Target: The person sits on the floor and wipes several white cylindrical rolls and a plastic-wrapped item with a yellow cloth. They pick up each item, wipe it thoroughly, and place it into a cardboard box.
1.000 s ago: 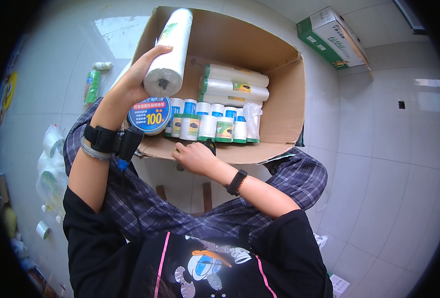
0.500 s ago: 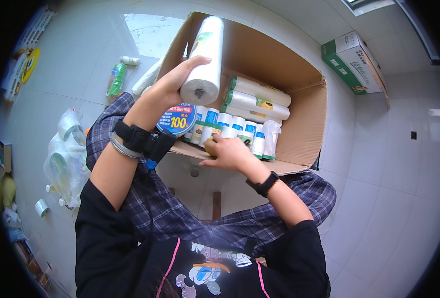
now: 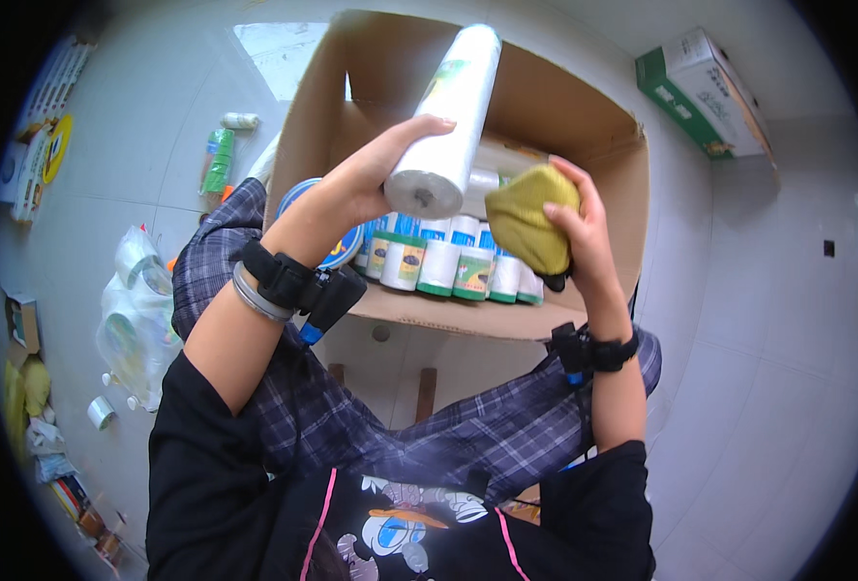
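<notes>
My left hand (image 3: 376, 169) grips a long white wrapped roll (image 3: 458, 97), raised at a tilt over the open cardboard box (image 3: 603, 116). My right hand (image 3: 588, 228) is closed round a crumpled mustard-yellow knit cloth (image 3: 526, 218), held up over the box's right part, right of the roll's lower end. Inside the box stand several small white rolls (image 3: 438, 266) with green, blue and yellow labels. Longer rolls lie behind them, mostly hidden by the cloth. A blue round item (image 3: 342, 250) at the box's left is largely covered by my left forearm.
A green-and-white carton (image 3: 700, 97) lies at back right. At left are a bundle of green items (image 3: 216, 160), plastic bags of rolls (image 3: 134, 329), a loose roll (image 3: 102, 413) and clutter (image 3: 37, 387) along the edge. My crossed legs (image 3: 467, 426) are before the box.
My right hand has risen from the box's front to its right, now with the yellow cloth in it. My left hand and its roll have shifted rightward in the picture.
</notes>
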Demonstrator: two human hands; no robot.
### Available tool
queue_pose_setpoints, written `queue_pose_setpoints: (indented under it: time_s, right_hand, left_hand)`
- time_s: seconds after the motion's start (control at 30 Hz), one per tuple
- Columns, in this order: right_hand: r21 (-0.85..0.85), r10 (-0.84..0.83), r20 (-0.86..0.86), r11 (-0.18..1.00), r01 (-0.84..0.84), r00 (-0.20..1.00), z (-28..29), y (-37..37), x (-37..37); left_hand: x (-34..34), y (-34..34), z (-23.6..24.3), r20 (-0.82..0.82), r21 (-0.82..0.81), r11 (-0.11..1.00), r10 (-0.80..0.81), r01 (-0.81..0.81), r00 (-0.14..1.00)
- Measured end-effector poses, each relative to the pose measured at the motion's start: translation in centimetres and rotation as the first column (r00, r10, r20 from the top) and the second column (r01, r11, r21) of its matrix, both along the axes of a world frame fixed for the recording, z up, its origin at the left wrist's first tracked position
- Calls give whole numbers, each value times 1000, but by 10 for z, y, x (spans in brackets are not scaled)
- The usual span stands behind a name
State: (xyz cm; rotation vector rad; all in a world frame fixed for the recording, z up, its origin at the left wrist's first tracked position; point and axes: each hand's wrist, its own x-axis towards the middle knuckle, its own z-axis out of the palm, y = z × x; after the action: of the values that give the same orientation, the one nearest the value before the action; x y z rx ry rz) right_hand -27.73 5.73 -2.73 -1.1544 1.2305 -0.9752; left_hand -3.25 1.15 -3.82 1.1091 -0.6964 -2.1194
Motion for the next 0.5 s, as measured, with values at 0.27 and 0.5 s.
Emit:
queue_pose_setpoints:
  time_s: [0.27, 0.5]
  right_hand:
    - [277, -283, 509, 948, 157, 813, -16, -15, -12]
    - [341, -340, 716, 932, 119, 610, -27, -11, 0]
  left_hand:
    - [-37, 16, 5, 74, -158, 977, -136, 146, 988]
    - [-38, 20, 5, 277, -467, 846, -136, 257, 951]
